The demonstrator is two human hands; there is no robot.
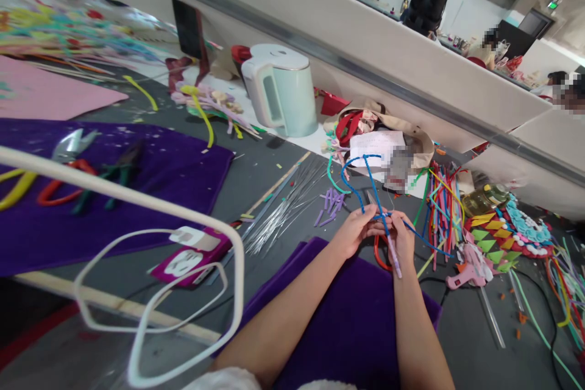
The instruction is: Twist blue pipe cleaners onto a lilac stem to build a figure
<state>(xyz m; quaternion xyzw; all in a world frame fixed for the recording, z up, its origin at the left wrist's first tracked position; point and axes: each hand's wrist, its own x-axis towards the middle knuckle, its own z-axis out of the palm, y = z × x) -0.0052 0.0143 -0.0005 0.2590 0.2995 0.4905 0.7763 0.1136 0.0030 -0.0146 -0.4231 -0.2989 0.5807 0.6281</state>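
Over grey tabletop [464,335], hands [353,234] [403,241] hold blue stems [372,180] near illegible writing [377,145].

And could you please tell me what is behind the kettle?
Behind the kettle, a red thing peeks out, and the pale wall rises beyond; whatever the kettle covers cannot be seen.

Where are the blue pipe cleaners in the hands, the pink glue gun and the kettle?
Blue pipe cleaners [374,191]: head view, on the straight slanting strand.
Pink glue gun [475,264]: head view, on its body.
Kettle [300,99]: head view, on its pale side.
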